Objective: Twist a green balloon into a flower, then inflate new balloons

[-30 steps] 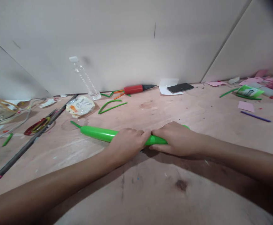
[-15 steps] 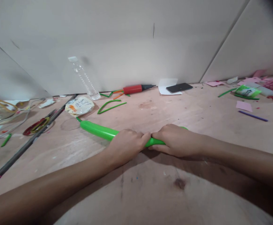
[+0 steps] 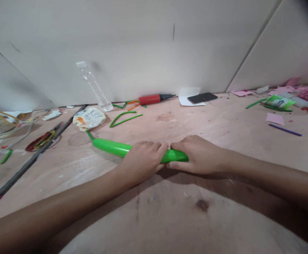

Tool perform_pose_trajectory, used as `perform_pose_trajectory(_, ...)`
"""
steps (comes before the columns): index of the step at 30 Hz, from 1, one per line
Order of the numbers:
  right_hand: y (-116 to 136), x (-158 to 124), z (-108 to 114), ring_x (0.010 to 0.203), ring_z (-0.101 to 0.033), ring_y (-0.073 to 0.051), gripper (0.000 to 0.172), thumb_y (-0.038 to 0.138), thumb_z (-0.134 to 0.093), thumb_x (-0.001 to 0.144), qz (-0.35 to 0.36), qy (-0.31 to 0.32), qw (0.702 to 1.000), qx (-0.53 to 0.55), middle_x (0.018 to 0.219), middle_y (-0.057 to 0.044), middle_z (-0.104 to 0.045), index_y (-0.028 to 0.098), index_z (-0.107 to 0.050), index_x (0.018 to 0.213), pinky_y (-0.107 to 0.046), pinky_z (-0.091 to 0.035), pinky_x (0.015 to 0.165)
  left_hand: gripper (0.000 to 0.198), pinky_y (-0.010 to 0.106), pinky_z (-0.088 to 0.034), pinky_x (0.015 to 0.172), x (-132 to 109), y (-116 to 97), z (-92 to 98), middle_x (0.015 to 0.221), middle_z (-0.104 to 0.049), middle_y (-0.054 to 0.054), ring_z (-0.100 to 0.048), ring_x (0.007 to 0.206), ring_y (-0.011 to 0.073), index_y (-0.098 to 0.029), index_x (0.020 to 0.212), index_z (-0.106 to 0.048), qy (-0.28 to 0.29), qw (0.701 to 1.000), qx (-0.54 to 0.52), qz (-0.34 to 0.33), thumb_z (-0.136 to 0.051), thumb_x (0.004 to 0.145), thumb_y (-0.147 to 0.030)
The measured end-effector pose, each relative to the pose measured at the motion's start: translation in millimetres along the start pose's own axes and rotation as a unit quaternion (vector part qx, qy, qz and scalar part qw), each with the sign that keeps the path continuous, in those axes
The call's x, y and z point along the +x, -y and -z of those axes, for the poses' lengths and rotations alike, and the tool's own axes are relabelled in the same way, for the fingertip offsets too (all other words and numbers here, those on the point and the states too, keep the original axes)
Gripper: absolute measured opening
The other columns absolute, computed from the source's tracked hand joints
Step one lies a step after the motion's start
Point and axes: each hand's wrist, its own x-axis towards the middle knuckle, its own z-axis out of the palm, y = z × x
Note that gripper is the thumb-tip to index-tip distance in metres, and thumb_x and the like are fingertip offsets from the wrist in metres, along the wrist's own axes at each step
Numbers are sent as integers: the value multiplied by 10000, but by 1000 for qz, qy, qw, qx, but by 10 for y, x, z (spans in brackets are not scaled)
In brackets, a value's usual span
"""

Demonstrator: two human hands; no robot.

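A long green balloon [image 3: 111,146] lies across the wooden table in front of me, its thin uninflated tail pointing to the far left. My left hand [image 3: 144,158] is closed over its middle from above. Just to the right, my right hand [image 3: 198,155] is wrapped round the balloon's other end, thumb beneath and fingers over it. A short stretch of shiny green shows between the two hands. The right end of the balloon is hidden inside my right hand.
By the wall are a clear plastic bottle [image 3: 95,88], a red hand pump [image 3: 150,99] and a black phone [image 3: 202,98] on white paper. Scissors [image 3: 44,140] lie left, near a plastic packet [image 3: 89,119]. Uninflated green balloons [image 3: 124,118] and a purple one [image 3: 285,129] lie about.
The stretch of balloon between my hands looks fuller and longer than before. My hands are slightly further apart, and the left end of the balloon has shifted a little to the right.
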Motion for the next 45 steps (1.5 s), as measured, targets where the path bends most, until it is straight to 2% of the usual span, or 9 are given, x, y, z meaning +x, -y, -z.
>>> perform_pose_trajectory(6, -61, -15, 158, 989, -584, -327, 199, 303, -591, 894, 36, -55, 971, -232, 1003, -153, -661, 147, -709, 930, -378, -376, 753, 343, 345, -464, 604, -6, 3, 208, 814, -738, 113, -714, 745, 300, -153, 1022, -639, 59, 994, -18, 94, -592, 917, -476)
perform_pose_trajectory(9, -2, -55, 269, 913, -591, -299, 173, 206, -559, 866, -10, -63, 969, -237, 1018, -148, -649, 159, -716, 923, -368, -360, 701, 430, 320, -434, 575, 15, -4, 384, 770, -738, 72, -692, 685, 270, -194, 976, -686, 100, 982, -124, 99, -594, 875, -602)
perform_pose_trajectory(15, 62, -103, 404, 683, -568, -184, 113, 256, -584, 790, -83, -80, 992, 47, 747, -16, -658, 211, -686, 805, -312, -363, 607, 277, 300, -453, 608, 167, -36, 551, 880, -741, 23, -666, 738, 223, -221, 945, -661, 57, 946, -287, 140, -586, 875, -479)
perform_pose_trajectory(21, -26, -68, 479, 554, -558, -138, 108, 181, -508, 741, -115, -43, 910, 397, 655, 10, -634, 198, -614, 739, -274, -437, 514, 204, 340, -538, 870, 234, -115, 478, 1089, -740, 19, -675, 1002, 215, -211, 1031, -644, -25, 880, -461, 107, -485, 905, -225)
perform_pose_trajectory(26, -13, -19, 382, 578, -536, -133, 74, 181, -519, 710, -110, -115, 876, 455, 623, 25, -561, 193, -592, 704, -258, -441, 518, 330, 382, -560, 939, 264, -129, 413, 1159, -744, 68, -679, 1100, 232, -170, 1107, -675, -26, 826, -555, 94, -412, 908, -151)
perform_pose_trajectory(33, 40, 20, 291, 738, -627, -174, 276, 198, -500, 753, -134, -190, 886, 400, 881, -9, -651, 230, -506, 1027, -290, -492, 629, 234, 385, -583, 877, 290, -48, 209, 1004, -779, 67, -720, 959, 233, -148, 967, -690, 0, 741, -651, 165, -538, 789, -159)
perform_pose_trajectory(37, -76, 17, 290, 765, -619, -178, 189, 295, -581, 850, -91, -172, 937, 291, 887, -15, -685, 221, -595, 1024, -301, -457, 670, 205, 366, -552, 875, 298, 0, 182, 855, -763, 40, -706, 887, 216, -152, 859, -696, -34, 709, -681, 181, -546, 720, -128)
perform_pose_trajectory(42, -186, -15, 364, 669, -554, -175, 212, 415, -653, 864, -98, -119, 986, 56, 759, -14, -678, 212, -715, 876, -312, -353, 597, 132, 271, -476, 636, 260, -38, 130, 677, -630, -23, -604, 653, 151, -154, 856, -653, -24, 696, -679, 235, -622, 728, -163)
perform_pose_trajectory(45, -164, -20, 399, 665, -576, -170, 142, 335, -634, 866, -103, -92, 982, 132, 758, -4, -671, 210, -699, 879, -306, -391, 596, 232, 280, -484, 652, 231, -102, 104, 758, -638, -22, -612, 697, 159, -179, 991, -638, -10, 697, -686, 208, -600, 764, -154)
